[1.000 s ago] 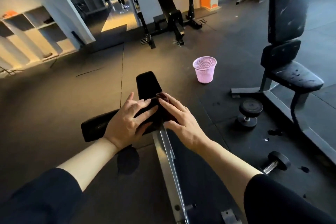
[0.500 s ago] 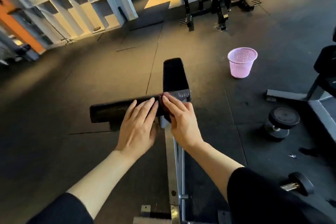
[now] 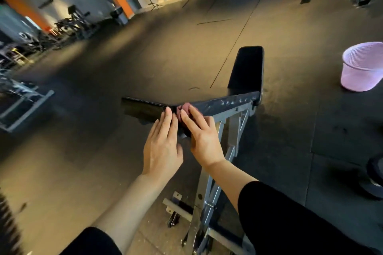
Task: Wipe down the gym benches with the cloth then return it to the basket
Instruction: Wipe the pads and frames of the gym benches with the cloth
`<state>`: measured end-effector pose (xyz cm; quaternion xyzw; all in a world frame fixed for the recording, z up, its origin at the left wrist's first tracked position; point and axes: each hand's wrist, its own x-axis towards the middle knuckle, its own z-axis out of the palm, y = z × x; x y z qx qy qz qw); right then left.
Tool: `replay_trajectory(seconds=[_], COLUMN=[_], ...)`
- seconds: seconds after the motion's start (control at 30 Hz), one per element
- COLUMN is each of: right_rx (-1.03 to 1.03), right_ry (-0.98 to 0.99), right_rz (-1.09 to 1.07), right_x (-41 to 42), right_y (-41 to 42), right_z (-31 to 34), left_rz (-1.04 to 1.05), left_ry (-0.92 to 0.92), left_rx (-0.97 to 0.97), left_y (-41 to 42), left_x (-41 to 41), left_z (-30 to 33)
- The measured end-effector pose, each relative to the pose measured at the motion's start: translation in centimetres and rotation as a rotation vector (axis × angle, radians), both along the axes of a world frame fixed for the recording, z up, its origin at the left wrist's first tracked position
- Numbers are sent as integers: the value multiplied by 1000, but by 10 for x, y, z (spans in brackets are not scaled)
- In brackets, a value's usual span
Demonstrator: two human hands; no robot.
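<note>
My left hand (image 3: 160,147) and right hand (image 3: 202,136) press flat on the small dark red cloth (image 3: 185,108), fingers straight, wiping the black padded bench (image 3: 228,102). The pink plastic basket (image 3: 361,68) waits.

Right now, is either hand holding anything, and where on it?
Neither grips anything. The right hand presses the reddish cloth flat on the bench pad with straight fingers; the left hand lies flat beside it.

A gym: padded bench (image 3: 246,72), rubber floor (image 3: 124,68), machines (image 3: 70,23).
</note>
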<state>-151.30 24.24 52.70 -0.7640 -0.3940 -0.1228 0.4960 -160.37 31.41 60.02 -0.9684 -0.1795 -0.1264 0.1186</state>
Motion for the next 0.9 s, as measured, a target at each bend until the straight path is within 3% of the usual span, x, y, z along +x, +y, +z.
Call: replay_trajectory(seconds=[0.1,0.23,0.4,0.8,0.9], right_rx=[5,-5,65,164,129], right_ry=[47,377,120,306,170], right_rz=[29,-3,53,-129,-117], right_x=[5,2,-16,-28,-23], right_y=[-2,-5,-2,9,10], right_z=[-2,-3,1,13,17], left_rz=[71,138,135,34,10], left_ry=[35,85,62,-27,-68], left_rx=[-12,-28,-107,-189,-210], left_y=[-8,-17,-20,-9,-7], left_x=[2,3,4,-8,-9], left_z=[2,3,9,17,14])
